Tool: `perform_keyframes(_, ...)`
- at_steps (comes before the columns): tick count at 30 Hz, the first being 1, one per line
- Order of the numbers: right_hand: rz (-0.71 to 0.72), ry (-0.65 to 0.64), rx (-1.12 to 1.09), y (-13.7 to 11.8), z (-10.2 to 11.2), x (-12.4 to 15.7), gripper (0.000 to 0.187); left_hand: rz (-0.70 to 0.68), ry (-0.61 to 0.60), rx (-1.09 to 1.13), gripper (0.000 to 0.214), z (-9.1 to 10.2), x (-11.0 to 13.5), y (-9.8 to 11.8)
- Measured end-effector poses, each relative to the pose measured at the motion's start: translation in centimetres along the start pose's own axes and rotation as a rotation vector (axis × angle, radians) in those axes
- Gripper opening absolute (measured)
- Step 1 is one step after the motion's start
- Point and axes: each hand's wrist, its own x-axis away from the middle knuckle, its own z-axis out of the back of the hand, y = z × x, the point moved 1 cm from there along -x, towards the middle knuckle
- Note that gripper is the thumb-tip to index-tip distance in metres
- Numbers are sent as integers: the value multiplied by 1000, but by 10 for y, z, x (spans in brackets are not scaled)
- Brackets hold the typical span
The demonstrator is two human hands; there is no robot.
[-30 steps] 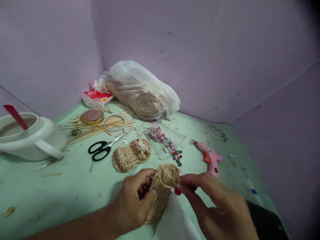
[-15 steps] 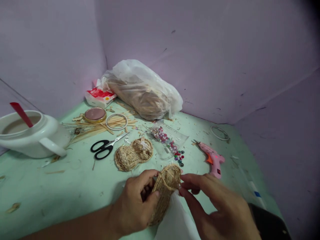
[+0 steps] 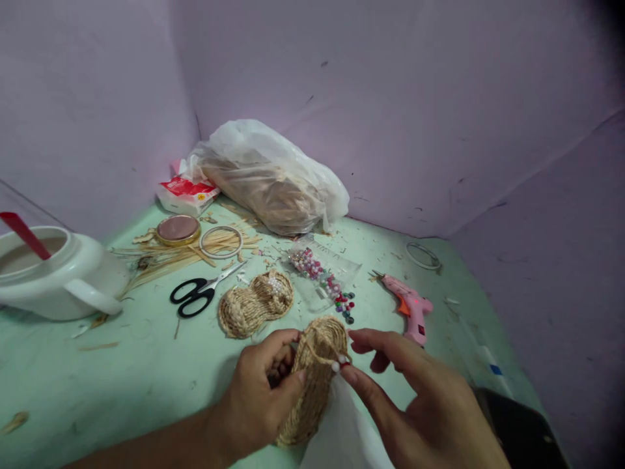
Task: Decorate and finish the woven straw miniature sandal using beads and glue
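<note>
A small woven straw slipper is held tilted in my left hand, with the thumb on its face and the fingers behind its left edge. A twisted straw strap crosses its upper end. White beads sit at the strap's right end. My right hand is at that side, its thumb tip against the beads and its forefinger held apart near the slipper's edge. A second woven slipper, trimmed with white beads, lies on the table just beyond my left hand.
Loose coloured beads spill from a clear plastic packet. Black-handled scissors lie left, a pink glue gun right. A white teapot stands far left. A plastic bag, straw strips and a ring lie behind.
My right thumb has shifted onto the slipper's face, apart from the forefinger, and white beads now show at the strap's end. The view has shifted slightly to the right.
</note>
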Motion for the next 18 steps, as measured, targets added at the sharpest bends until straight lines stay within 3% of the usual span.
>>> perform_keyframes(5,-285,-31,-282,8,6,-10,17,87,1,267,29,0,-4,-2)
perform_keyframes(9,-527,-211,-739,16,-3,-21,19,148,2,334,29,3,-9,4)
perform_keyframes(14,-645,-343,-1012,19,-14,-27,18,198,8,285,29,2,-10,13)
perform_keyframes(18,-695,-370,-1127,20,-18,-27,20,216,106,279,30,-3,-8,18)
